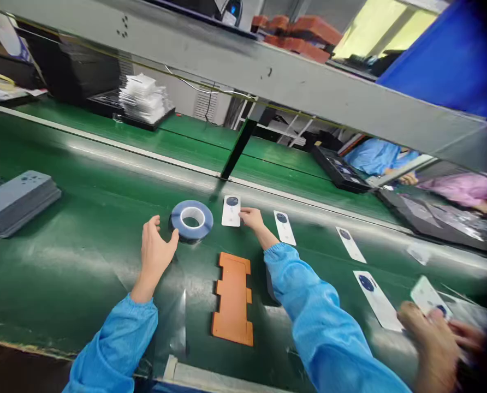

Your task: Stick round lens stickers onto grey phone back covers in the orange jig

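My right hand point(252, 218) pinches the right edge of a white phone back cover point(231, 217) with a dark round camera area. My left hand point(155, 248) is open, thumb and fingers apart, at the left side of a roll of blue tape point(178, 218). Whether the thumb touches the roll, I cannot tell. Between my forearms lies an orange notched fixture plate point(232, 300) with nothing on it. Beyond my right wrist lies another white phone back cover point(284, 227). A dark object is partly hidden under my right sleeve.
A stack of grey panels point(18, 199) stands at the left. More white covers point(350, 244) lie rightward, where a co-worker's hands point(435, 333) hold one. A metal shelf beam point(227, 60) crosses above, with a black post point(238, 148) below it. White packets point(143, 101) are piled behind.
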Action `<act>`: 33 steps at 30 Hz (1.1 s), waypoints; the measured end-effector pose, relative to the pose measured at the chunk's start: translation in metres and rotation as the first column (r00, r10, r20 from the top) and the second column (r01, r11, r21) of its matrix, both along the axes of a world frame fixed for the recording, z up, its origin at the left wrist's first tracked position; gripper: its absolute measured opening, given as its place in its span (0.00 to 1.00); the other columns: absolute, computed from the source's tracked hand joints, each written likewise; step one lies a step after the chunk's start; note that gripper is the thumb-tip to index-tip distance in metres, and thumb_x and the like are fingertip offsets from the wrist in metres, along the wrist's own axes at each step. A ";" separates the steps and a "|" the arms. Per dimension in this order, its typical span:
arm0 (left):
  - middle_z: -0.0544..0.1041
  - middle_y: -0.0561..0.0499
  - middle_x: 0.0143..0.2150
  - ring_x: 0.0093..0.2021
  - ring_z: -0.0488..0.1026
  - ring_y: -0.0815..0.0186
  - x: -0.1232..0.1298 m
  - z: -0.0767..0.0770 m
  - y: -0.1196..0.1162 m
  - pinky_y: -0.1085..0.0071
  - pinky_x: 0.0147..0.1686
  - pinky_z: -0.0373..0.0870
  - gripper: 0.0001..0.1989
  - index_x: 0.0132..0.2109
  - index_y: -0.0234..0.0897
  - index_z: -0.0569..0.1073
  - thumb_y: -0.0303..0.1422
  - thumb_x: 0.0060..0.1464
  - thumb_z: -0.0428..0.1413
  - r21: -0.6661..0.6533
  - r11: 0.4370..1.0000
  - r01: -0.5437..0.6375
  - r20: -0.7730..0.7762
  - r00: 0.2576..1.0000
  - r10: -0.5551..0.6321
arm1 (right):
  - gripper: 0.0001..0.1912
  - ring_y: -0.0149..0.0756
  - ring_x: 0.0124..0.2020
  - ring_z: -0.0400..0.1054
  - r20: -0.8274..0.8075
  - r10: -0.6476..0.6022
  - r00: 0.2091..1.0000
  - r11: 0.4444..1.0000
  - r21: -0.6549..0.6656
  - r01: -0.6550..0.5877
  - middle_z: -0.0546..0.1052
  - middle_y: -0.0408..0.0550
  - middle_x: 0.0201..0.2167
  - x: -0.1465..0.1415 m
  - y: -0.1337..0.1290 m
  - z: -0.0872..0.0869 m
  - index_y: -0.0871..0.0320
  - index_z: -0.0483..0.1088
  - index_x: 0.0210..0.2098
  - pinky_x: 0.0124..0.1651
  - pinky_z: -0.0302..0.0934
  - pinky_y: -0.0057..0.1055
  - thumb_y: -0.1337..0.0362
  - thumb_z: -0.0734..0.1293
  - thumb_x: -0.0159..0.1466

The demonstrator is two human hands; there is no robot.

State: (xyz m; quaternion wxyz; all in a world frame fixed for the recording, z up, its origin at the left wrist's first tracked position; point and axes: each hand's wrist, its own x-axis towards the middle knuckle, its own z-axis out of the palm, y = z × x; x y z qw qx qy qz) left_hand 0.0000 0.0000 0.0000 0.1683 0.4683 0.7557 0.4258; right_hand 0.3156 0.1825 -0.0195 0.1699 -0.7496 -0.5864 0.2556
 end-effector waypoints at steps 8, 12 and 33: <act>0.81 0.44 0.28 0.31 0.79 0.57 -0.023 -0.005 0.007 0.66 0.34 0.71 0.19 0.27 0.38 0.75 0.46 0.57 0.52 -0.290 0.878 0.380 0.341 0.899 -0.276 | 0.18 0.56 0.54 0.74 0.120 0.039 0.992 0.996 0.072 -0.048 0.81 0.62 0.49 -0.025 -0.021 0.029 0.63 0.78 0.49 0.56 0.66 0.45 0.63 0.70 0.62; 0.83 0.42 0.32 0.32 0.80 0.57 -0.020 -0.006 0.006 0.68 0.28 0.71 0.19 0.30 0.35 0.78 0.47 0.54 0.55 -0.270 0.833 0.482 0.480 0.818 -0.317 | 0.15 0.50 0.49 0.76 0.084 0.202 0.976 0.973 0.097 -0.210 0.82 0.55 0.47 -0.051 -0.067 0.046 0.58 0.79 0.48 0.55 0.66 0.43 0.60 0.68 0.64; 0.84 0.40 0.34 0.31 0.81 0.61 -0.016 0.011 0.002 0.73 0.27 0.72 0.16 0.29 0.32 0.80 0.43 0.50 0.60 -0.178 0.707 0.684 0.744 0.564 -0.359 | 0.13 0.33 0.27 0.69 -0.637 0.372 0.675 0.915 0.129 -0.382 0.77 0.45 0.28 -0.117 -0.194 0.043 0.58 0.78 0.38 0.33 0.65 0.31 0.54 0.72 0.62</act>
